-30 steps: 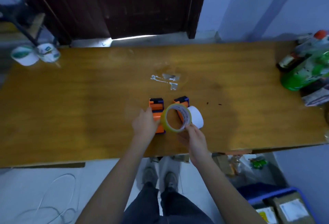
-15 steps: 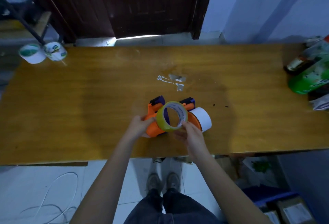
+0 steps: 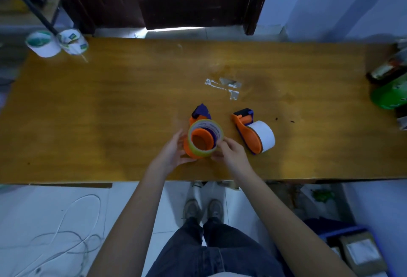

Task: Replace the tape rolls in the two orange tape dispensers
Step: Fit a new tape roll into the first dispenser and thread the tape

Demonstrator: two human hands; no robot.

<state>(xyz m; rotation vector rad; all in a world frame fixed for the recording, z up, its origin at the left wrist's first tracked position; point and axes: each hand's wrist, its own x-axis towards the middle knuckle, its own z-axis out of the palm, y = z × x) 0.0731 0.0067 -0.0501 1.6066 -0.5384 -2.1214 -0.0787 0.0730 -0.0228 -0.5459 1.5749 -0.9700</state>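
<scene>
One orange tape dispenser with a purple head lies on its side near the table's front middle. A yellowish clear tape roll sits around its orange hub. My left hand holds the dispenser's base from the left. My right hand pinches the roll's right rim. A second orange dispenser lies just to the right, apart from my hands, loaded with a white tape roll.
The wooden table carries two white tape rolls at the far left corner, tape scraps in the middle and green bottles at the right edge. Cables lie on the floor at left, boxes at bottom right.
My left hand tipped the left dispenser onto its side and pulled it away from the second one. My right hand brought the yellowish roll down over the hub.
</scene>
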